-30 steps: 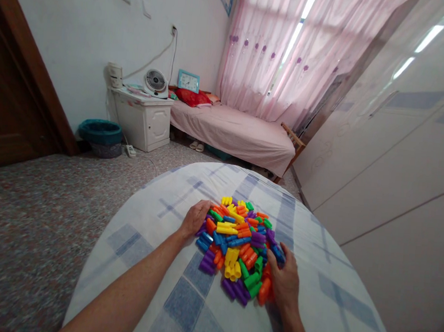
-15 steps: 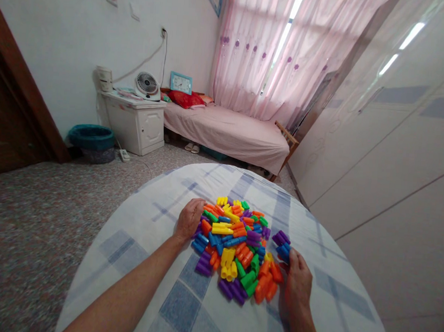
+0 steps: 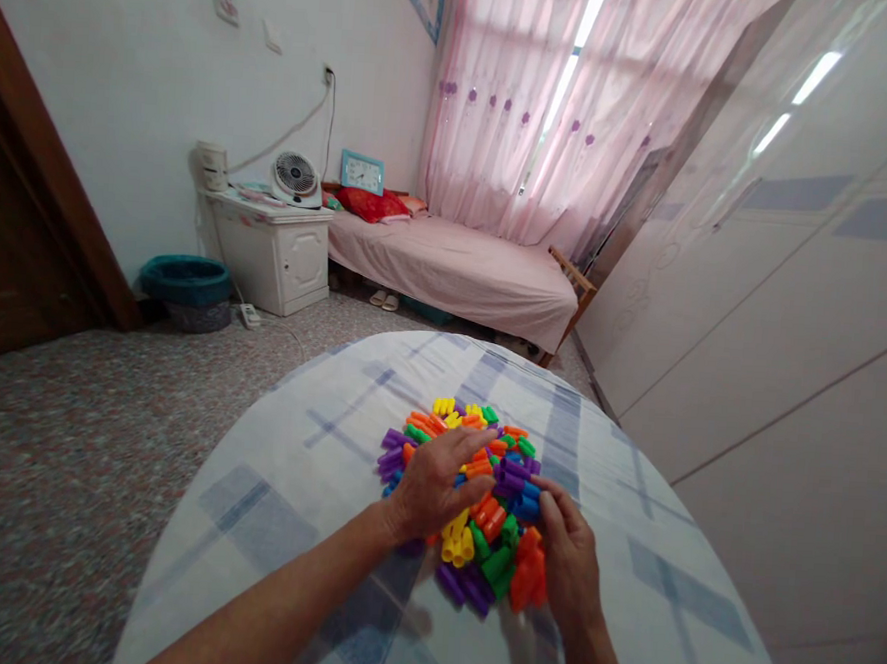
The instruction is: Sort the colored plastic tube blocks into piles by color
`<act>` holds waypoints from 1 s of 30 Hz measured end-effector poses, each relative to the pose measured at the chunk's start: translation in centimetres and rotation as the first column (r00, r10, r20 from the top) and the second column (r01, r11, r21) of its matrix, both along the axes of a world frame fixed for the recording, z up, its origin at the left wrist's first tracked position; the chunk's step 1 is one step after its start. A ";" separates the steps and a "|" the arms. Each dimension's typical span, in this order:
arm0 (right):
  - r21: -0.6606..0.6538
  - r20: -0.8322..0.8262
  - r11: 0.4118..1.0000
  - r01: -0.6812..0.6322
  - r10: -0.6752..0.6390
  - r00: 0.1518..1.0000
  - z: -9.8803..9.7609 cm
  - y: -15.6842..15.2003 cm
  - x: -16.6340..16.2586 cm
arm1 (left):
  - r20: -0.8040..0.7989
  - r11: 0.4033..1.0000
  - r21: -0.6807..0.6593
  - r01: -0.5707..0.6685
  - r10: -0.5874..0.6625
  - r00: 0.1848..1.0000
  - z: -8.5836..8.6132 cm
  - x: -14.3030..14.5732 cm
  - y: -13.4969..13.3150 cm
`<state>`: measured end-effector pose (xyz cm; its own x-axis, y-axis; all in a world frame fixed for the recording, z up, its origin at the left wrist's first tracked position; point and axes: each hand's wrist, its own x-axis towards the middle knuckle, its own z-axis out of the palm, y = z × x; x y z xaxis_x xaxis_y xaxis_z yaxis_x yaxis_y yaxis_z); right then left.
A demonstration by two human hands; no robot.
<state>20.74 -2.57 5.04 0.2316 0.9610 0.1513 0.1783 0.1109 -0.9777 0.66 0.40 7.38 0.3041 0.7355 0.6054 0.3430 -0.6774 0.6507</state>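
A heap of colourful plastic tube-shaped building blocks [image 3: 488, 515] lies on the round table, in yellow, orange, green, blue and purple. Above its middle is my left hand [image 3: 434, 480], fingers stretched toward the right and thumb apart, with nothing seen in it; it hides part of the heap. My right hand [image 3: 571, 555], at the heap's right side, pinches a blue block [image 3: 527, 501] between thumb and fingers. A purple block [image 3: 511, 470] sits at the far end of the blue one, close to my left fingertips. Orange blocks [image 3: 528, 573] lie just below my right hand's fingers.
A checked cloth [image 3: 252, 521] covers the table. Beyond it stand a bed [image 3: 455, 263], a white cabinet [image 3: 304, 263] with a fan [image 3: 295, 177], and a lined bin [image 3: 187, 281]. A wardrobe [image 3: 787, 373] runs along the right.
My left hand has left the heap's left edge and moved right over its middle, its fingers extended. My right hand has brought the blue and purple blocks left, toward it.
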 end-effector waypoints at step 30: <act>0.142 0.353 0.990 -0.012 -0.039 0.935 -3.7 1.5 2.1 | -0.077 0.958 0.213 -0.190 0.210 0.975 -4.2 0.3 1.9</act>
